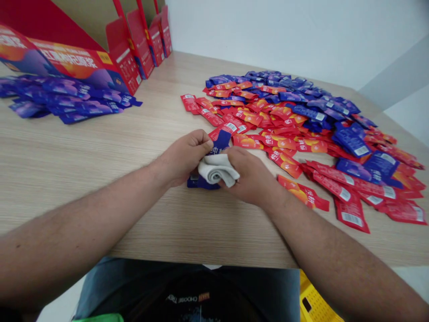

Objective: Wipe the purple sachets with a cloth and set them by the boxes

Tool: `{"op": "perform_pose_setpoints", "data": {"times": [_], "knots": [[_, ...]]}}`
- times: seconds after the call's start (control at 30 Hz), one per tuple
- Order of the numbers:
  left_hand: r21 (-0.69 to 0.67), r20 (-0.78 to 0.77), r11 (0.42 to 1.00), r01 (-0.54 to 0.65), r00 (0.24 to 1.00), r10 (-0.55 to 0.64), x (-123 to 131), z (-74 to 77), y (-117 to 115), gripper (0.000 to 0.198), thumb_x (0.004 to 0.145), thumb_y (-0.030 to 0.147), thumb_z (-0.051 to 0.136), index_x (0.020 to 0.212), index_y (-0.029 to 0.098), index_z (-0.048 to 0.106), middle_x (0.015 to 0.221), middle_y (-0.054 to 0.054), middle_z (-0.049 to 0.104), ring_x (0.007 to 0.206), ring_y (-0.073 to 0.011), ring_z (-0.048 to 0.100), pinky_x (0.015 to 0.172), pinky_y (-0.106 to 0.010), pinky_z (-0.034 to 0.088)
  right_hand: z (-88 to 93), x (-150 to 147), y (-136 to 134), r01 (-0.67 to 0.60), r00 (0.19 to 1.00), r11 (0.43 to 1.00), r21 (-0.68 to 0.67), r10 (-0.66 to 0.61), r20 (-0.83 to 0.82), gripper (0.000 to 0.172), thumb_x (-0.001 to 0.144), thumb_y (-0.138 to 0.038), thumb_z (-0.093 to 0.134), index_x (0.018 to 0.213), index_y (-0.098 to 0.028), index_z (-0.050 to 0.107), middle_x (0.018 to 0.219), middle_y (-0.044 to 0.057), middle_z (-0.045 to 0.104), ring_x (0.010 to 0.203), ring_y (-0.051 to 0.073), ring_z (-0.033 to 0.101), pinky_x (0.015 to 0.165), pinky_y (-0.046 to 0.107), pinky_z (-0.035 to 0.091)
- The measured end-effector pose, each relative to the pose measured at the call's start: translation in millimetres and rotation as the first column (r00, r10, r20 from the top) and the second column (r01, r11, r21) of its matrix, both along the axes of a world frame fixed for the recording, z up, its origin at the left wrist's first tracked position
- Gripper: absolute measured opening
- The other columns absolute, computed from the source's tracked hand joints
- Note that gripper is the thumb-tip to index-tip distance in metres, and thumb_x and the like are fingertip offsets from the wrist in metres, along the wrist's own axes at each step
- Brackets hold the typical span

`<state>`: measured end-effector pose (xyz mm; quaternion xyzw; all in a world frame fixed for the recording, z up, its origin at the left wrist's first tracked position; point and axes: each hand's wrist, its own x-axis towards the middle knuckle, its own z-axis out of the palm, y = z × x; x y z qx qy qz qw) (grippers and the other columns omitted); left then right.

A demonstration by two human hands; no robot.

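Note:
My left hand (pixel 184 158) is closed, with thumb and fingers pinching a blue sachet (pixel 222 139) whose top end sticks up past the thumb. In my right hand (pixel 251 176) is a folded and rolled white cloth (pixel 217 169), pressed against the sachet and hiding its middle. Blue foil with a barcode (pixel 203 182) shows below the cloth; I cannot tell if it belongs to the same sachet or another. Just beyond my hands lie red and orange sachets (pixel 248 141).
A large heap of blue sachets (pixel 311 112) and red ones spreads over the table's right side. More blue sachets (pixel 77 100) lie at left, before open red cartons (pixel 90 67). A white wall (pixel 284 36) stands behind the table (pixel 161 223). Something yellow and perforated (pixel 317 299) is below, right.

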<state>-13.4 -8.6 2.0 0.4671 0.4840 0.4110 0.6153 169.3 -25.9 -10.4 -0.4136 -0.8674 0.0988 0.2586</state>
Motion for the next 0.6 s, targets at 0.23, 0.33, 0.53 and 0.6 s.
{"op": "perform_pose_setpoints", "data": {"times": [0.23, 0.33, 0.53, 0.6], "knots": [[0.051, -0.103, 0.999, -0.014, 0.995, 0.02, -1.5, 1.5, -0.5, 0.012, 0.088, 0.024, 0.059, 0.081, 0.023, 0.049, 0.063, 0.004, 0.048, 0.053, -0.0104, 0.044, 0.048, -0.02, 0.035, 3.0, 1.5, -0.3, 0.103, 0.995, 0.994, 0.022, -0.103, 0.0, 0.017, 0.084, -0.032, 0.066, 0.097, -0.022, 0.06, 0.094, 0.008, 0.067, 0.089, 0.025, 0.063, 0.074, 0.035, 0.048], [0.179, -0.246, 0.984, -0.021, 0.967, 0.066, -2.1, 3.9, -0.5, 0.012, 0.086, 0.021, 0.059, 0.076, 0.021, 0.051, 0.062, 0.003, 0.047, 0.054, -0.01, 0.039, 0.047, -0.02, 0.03, 4.2, -0.3, -3.2, -0.065, 0.99, 0.996, -0.057, 0.072, 0.118, 0.018, 0.084, -0.029, 0.066, 0.099, -0.022, 0.061, 0.097, 0.007, 0.067, 0.091, 0.024, 0.063, 0.072, 0.033, 0.047], [0.16, -0.249, 0.982, -0.096, 0.959, 0.134, -3.3, 4.2, 2.5, 0.01, 0.089, 0.023, 0.054, 0.08, 0.022, 0.05, 0.061, 0.003, 0.047, 0.055, -0.0127, 0.044, 0.047, -0.023, 0.032, 2.1, 0.5, -1.3, 0.093, 0.995, 0.995, 0.044, -0.094, 0.018, 0.017, 0.084, -0.03, 0.066, 0.099, -0.021, 0.061, 0.096, 0.008, 0.068, 0.091, 0.025, 0.062, 0.075, 0.035, 0.048], [0.203, -0.268, 0.972, -0.117, 0.948, 0.17, -4.3, 1.9, 4.1, 0.012, 0.087, 0.023, 0.057, 0.077, 0.022, 0.052, 0.061, 0.002, 0.047, 0.055, -0.012, 0.041, 0.047, -0.023, 0.03, 2.5, -0.4, -2.4, -0.043, 0.994, 0.998, -0.039, 0.047, 0.095, 0.021, 0.083, -0.029, 0.066, 0.103, -0.022, 0.061, 0.101, 0.008, 0.068, 0.091, 0.024, 0.062, 0.073, 0.034, 0.048]]}}
